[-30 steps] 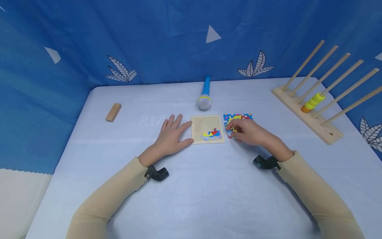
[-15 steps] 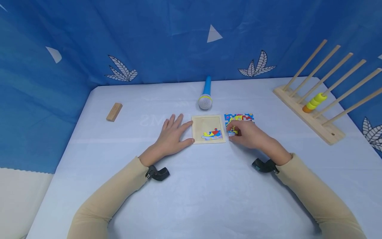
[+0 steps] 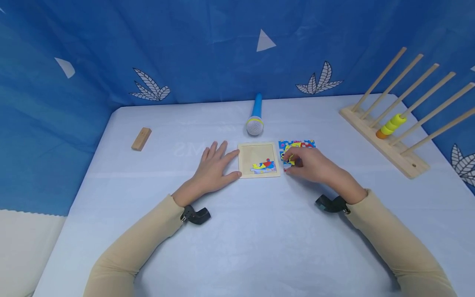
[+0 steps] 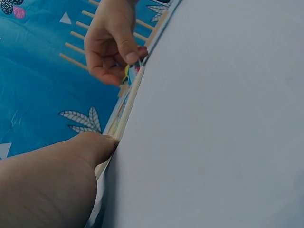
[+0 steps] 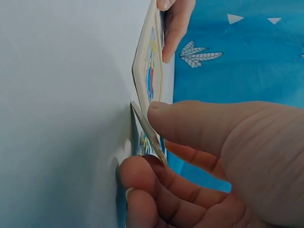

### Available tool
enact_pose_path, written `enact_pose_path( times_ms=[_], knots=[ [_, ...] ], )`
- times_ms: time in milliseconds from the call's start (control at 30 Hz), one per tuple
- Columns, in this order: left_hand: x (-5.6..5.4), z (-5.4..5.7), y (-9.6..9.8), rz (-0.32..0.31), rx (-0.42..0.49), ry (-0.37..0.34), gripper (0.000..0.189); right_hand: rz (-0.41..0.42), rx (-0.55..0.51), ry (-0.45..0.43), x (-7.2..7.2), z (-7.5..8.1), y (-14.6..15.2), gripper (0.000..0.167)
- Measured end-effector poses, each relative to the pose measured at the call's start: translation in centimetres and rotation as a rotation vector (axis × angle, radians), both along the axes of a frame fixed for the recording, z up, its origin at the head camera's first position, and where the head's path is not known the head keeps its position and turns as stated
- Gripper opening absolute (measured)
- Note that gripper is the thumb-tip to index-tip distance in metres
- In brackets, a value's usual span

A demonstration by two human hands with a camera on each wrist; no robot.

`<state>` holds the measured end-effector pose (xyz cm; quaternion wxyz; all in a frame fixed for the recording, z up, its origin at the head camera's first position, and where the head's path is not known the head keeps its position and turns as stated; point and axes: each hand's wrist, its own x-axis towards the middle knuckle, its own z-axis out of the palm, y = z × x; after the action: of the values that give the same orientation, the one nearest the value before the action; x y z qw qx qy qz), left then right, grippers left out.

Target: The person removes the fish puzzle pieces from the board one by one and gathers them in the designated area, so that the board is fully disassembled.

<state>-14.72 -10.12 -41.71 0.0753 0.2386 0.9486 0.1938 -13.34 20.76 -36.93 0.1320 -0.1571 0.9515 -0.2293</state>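
Observation:
My left hand (image 3: 212,169) lies spread on the table, thumb and index fingertips at the left edge of a square wooden puzzle tray (image 3: 240,163). Joined colourful pieces (image 3: 264,166) fill the tray's lower right corner; bare wood shows elsewhere inside it. Just right of the tray, my right hand (image 3: 309,165) pinches a thin puzzle piece (image 5: 149,133) between thumb and fingers. In the right wrist view that piece stands tilted, edge-on, so most of its picture is hidden. Under and behind the right hand lie more bright puzzle pieces (image 3: 306,144), partly covered by it.
Behind the tray lies a blue toy microphone (image 3: 255,119). A wooden rack (image 3: 389,144) with upright rods and a few yellow and orange beads stands at the right. To the left rests a small wooden block (image 3: 141,139). Blue cloth (image 3: 215,53) hangs along the table's back edge.
The right thumb has moved slightly toward the near side of the loose pieces, and the fingers have shifted a little. The left hand and the tray have stayed in place.

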Motion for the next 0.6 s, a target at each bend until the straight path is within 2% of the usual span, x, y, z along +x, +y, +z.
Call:
enact_pose_path(
  times_ms=[600],
  knots=[
    [0.03, 0.21, 0.07, -0.001, -0.003, -0.009, 0.072, 0.05, -0.004, -0.003, 0.04, -0.1, 0.03, 0.029]
  ],
)
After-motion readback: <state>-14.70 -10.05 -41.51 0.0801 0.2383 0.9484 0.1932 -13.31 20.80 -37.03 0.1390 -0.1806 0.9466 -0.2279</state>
